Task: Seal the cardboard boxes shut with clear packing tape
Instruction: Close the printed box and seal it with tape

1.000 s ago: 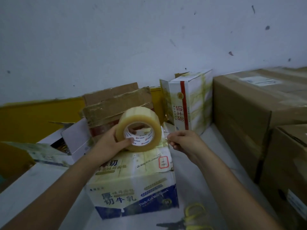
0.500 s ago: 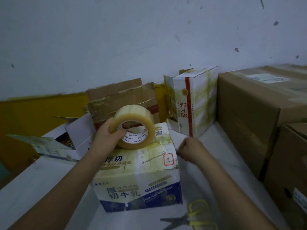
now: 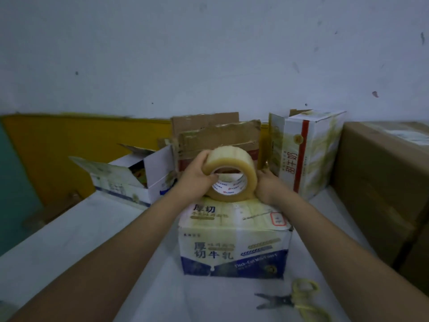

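Right hand (image 3: pixel 267 187) back beside tape roll (image 3: pixel 232 175)

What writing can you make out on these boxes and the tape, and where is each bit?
"厚切牛乳": front of the blue-and-white box.
"厚切": top of that same box.
"甜牛奶": down the side of the upright white box.
English line on the blue band, red-framed sticker, tape roll core print: too blurred to read.
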Tool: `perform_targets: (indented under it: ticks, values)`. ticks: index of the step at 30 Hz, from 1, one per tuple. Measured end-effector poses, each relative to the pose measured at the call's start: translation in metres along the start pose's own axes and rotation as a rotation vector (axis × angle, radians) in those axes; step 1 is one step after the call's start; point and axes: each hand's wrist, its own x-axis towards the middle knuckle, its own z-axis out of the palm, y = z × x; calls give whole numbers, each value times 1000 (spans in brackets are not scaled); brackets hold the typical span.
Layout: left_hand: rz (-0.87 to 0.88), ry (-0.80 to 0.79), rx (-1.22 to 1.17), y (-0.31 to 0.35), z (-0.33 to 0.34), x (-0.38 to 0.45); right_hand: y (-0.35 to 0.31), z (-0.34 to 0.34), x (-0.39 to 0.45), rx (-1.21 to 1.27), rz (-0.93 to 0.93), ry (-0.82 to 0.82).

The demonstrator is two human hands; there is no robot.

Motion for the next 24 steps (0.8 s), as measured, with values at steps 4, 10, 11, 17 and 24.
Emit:
perform_targets:
  ticks: [4,10,11,17,24]
  values:
    - [193,-61,319,1,-77,-1,-8,-10,-7,-3,45,-11]
    - [248,-317,922,2,-127,-5,-8,-8,-3,12,39,-25]
    - [236,-336,1018,-4,-133,-8,-8,-7,-2,10,34,-30]
    - [175,-376,1031,-67,-119,-36,-4,-3,4,91,25,-22]
    - [222,-231,1052,-96,-61,-58,6,-9,9,84,-6,-10]
